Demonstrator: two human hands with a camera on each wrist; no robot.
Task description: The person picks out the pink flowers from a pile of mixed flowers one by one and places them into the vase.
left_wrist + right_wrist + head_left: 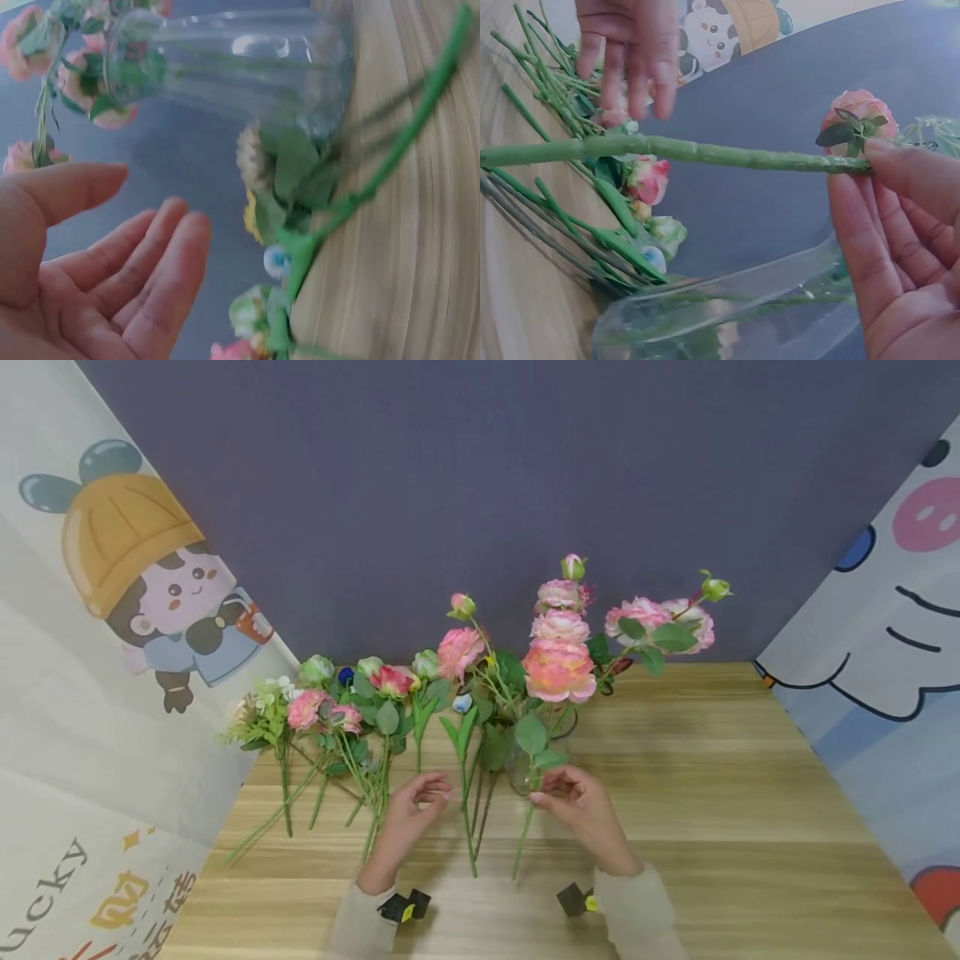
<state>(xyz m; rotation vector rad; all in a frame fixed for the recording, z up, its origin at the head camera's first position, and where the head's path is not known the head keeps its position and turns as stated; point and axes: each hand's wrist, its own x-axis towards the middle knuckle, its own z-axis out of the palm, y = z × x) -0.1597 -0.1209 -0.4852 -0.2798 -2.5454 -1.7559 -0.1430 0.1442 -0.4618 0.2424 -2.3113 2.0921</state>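
Note:
My right hand pinches the green stem of a pink peony between thumb and fingers. The peony's large bloom stands upright above the hand, with leaves below it. Behind that stem is a clear glass vase, mostly hidden in the head view, with stems inside it. My left hand is held to the left of the stem, palm turned inward, fingers relaxed, nothing in them. Near it on the table lies a tulip-like stem with green leaves and a small blue-white bud.
Several cut flowers lie along the table's left side, among them a pink bloom, a red-pink rose and a pale green bud. Pink peonies lean out to the right of the vase. A dark panel rises behind the wooden table.

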